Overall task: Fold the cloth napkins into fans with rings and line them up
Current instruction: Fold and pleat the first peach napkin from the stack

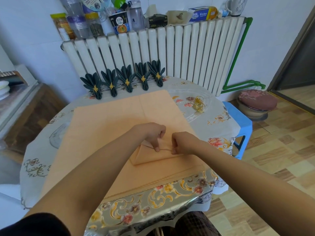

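A peach cloth napkin (153, 156) lies partly folded on top of a stack of flat peach napkins (109, 120) in the middle of the table. My left hand (151, 135) and my right hand (183, 142) sit side by side on it, each pinching the same fold edge between thumb and fingers. Along the table's far edge stands a row of several dark green napkin fans (127, 80), each held by a gold ring. A small heap of loose gold rings (198, 103) lies at the right of the peach stack.
The round table (170, 189) has a floral plastic cover. Behind it is a white radiator (170, 53) with jars, bottles and boxes on top. A blue stool (238, 120) stands at the right, a wooden cabinet (25, 116) at the left.
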A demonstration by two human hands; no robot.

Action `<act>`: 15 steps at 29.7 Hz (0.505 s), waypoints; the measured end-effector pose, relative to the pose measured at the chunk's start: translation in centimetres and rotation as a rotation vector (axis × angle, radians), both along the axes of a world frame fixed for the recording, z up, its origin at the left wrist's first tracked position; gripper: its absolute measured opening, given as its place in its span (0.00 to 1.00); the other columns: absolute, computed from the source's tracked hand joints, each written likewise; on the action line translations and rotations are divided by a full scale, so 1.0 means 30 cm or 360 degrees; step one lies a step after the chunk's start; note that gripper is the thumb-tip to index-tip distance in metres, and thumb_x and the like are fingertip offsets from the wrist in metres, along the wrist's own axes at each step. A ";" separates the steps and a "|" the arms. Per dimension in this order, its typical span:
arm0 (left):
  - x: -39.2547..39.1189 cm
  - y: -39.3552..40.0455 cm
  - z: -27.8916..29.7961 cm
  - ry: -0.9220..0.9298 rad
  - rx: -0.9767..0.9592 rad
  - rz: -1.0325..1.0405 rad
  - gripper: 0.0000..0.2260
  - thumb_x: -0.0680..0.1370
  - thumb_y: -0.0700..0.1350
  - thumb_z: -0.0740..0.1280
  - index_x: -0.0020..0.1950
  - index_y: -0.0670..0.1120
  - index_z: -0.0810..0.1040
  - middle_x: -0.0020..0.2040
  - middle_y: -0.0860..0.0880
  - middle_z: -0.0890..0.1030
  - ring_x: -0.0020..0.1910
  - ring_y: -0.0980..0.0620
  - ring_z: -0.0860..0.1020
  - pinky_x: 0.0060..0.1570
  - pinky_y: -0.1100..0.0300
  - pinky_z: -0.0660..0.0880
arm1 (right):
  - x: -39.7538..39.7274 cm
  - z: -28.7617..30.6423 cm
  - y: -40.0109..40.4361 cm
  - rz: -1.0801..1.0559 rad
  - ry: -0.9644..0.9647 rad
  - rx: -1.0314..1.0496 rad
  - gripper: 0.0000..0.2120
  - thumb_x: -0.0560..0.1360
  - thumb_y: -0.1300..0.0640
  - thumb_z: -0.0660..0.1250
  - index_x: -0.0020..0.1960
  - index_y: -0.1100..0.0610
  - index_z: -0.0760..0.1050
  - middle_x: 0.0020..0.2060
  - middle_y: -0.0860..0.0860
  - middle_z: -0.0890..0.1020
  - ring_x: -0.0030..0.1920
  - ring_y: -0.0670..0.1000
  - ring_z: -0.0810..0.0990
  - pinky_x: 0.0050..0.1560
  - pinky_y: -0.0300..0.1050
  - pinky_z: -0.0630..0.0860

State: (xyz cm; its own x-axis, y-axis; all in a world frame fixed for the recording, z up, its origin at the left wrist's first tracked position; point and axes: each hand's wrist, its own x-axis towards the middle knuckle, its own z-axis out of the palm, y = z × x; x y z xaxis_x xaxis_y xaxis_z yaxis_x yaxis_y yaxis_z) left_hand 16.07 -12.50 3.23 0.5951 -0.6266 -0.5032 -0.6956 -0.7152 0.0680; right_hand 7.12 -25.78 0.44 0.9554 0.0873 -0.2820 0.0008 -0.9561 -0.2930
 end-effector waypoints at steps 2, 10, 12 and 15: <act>-0.004 -0.001 0.010 0.0054 0.0095 0.0003 0.23 0.68 0.50 0.77 0.57 0.47 0.71 0.55 0.48 0.74 0.50 0.48 0.70 0.47 0.56 0.69 | 0.003 0.010 0.007 -0.0023 0.0060 -0.0055 0.19 0.73 0.50 0.70 0.58 0.59 0.71 0.55 0.55 0.77 0.55 0.55 0.75 0.51 0.46 0.71; -0.023 -0.001 0.029 0.0009 0.0138 -0.0136 0.15 0.72 0.52 0.74 0.47 0.48 0.71 0.40 0.52 0.70 0.45 0.49 0.69 0.35 0.58 0.63 | -0.028 -0.008 0.027 0.0151 -0.0002 -0.0262 0.14 0.79 0.52 0.61 0.59 0.60 0.70 0.52 0.56 0.77 0.50 0.56 0.75 0.45 0.46 0.69; -0.037 0.012 0.030 -0.0016 0.0119 -0.0115 0.15 0.71 0.51 0.75 0.47 0.49 0.71 0.42 0.52 0.72 0.45 0.49 0.70 0.35 0.58 0.64 | -0.052 -0.013 0.031 0.0160 -0.0093 -0.0242 0.13 0.79 0.53 0.60 0.59 0.60 0.69 0.52 0.57 0.77 0.49 0.56 0.75 0.44 0.46 0.68; -0.063 0.041 0.041 -0.0125 0.0320 -0.0127 0.16 0.69 0.54 0.76 0.47 0.51 0.72 0.41 0.53 0.74 0.44 0.50 0.72 0.40 0.57 0.68 | -0.069 -0.007 0.030 0.0141 -0.0062 -0.0112 0.11 0.79 0.55 0.60 0.58 0.60 0.68 0.51 0.58 0.77 0.44 0.53 0.70 0.42 0.45 0.66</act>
